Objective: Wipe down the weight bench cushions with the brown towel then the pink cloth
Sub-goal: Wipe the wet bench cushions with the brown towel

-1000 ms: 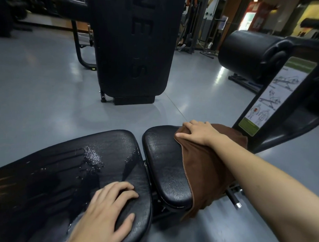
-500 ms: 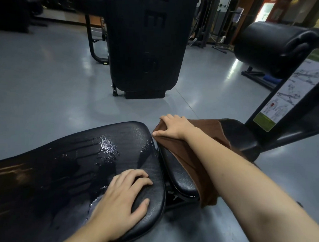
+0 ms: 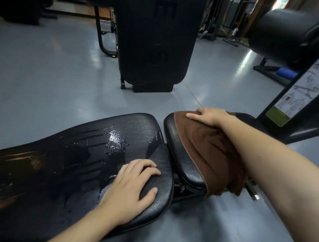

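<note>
Right grip (image 3: 210, 116) presses flat on brown towel (image 3: 208, 149) draped under it over seat cushion (image 3: 182, 158).

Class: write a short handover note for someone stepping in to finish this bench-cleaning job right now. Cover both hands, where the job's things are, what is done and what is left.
Left hand: flat on the near corner of the long cushion, holding nothing.
Right hand: pressing the brown towel onto the small seat cushion.
The towel drapes over the seat's right part and hangs off its near edge.
The seat's wipe is under way; its left strip is uncovered.
The long cushion has wet patches and is not yet wiped dry.
The pink cloth is not in view; its pass over both cushions is left.
</note>
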### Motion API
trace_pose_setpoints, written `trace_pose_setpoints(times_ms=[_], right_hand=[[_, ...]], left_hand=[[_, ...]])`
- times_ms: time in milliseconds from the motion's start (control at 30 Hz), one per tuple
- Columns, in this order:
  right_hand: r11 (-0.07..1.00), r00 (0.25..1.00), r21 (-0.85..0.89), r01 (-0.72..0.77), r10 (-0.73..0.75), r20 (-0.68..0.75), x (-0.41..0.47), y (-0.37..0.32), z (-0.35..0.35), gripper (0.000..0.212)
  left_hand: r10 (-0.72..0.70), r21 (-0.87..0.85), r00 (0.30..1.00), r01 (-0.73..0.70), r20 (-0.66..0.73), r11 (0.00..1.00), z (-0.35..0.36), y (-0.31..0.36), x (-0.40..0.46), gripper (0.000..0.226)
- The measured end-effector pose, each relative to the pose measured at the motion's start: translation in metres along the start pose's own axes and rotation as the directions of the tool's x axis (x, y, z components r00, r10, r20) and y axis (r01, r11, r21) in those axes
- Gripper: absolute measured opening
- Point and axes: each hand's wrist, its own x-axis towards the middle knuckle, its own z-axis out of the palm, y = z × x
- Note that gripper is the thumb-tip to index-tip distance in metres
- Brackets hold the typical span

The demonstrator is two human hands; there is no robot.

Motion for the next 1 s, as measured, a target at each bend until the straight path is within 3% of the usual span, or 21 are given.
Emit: trace_pose_setpoints(times_ms=[200,700,1000], right_hand=[[0.996,0.998,-0.048,-0.07,0.07,-0.005,-0.004,0.031,-0.007,0.092],[0.992,0.989,-0.067,0.11,-0.116,-0.092,0.011,-0.054,0.02,0.095],[0.988,0.986,-0.054,0.145,-0.149,-0.081,0.0,-0.042,0.017,0.091]], left_hand=[[0.003,0.009,1.0,-0.003,-0.01,1.0,-0.001,0.002,0.0,0.035],[-0.006,0.014,1.0,0.006,-0.01,1.0,-0.001,0.004,0.001,0.035],[-0.027,-0.031,0.999,0.026,-0.032,0.999,-0.001,0.0,-0.001,0.033]])
